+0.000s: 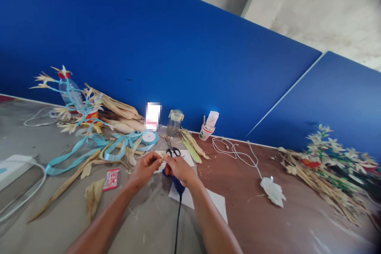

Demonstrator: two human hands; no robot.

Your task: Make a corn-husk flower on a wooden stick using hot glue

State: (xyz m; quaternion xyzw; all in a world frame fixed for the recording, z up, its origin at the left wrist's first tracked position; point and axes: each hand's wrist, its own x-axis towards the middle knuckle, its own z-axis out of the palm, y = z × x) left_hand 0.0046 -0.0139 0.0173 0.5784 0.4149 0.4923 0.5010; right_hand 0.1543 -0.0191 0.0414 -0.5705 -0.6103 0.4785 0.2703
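Left hand (148, 167) and right hand (179, 170) meet mid-bench, thumbs and fingertips pinched together on a small pale piece (163, 159), too small to make out, mostly hidden by the fingers; piece sits between the two hands, in front of the scissors (173, 152); dark blue corded tool (177, 186) lies under the right hand, partly covered, cannot tell if the hand touches it; its black cord (178, 222) runs down toward the near edge; one white sheet (189, 157) under scissors and hands, another white sheet (218, 202) nearer, partly behind the right forearm; green-and-tan husk strips (193, 147) just right of the scissors; lidded clear jar (175, 124) and white cup (206, 131) behind, near the blue partition (184, 55); left side: light blue ribbon roll (150, 138), loose ribbon trailing from that area, dry husks (119, 109), blue-stemmed husk flowers (70, 91), pink-red packet (111, 179); right side of bench (247, 222): white cable (238, 153), crumpled white tissue (272, 191), pale flower bunch (329, 145) above a straw-coloured husk pile (321, 184).
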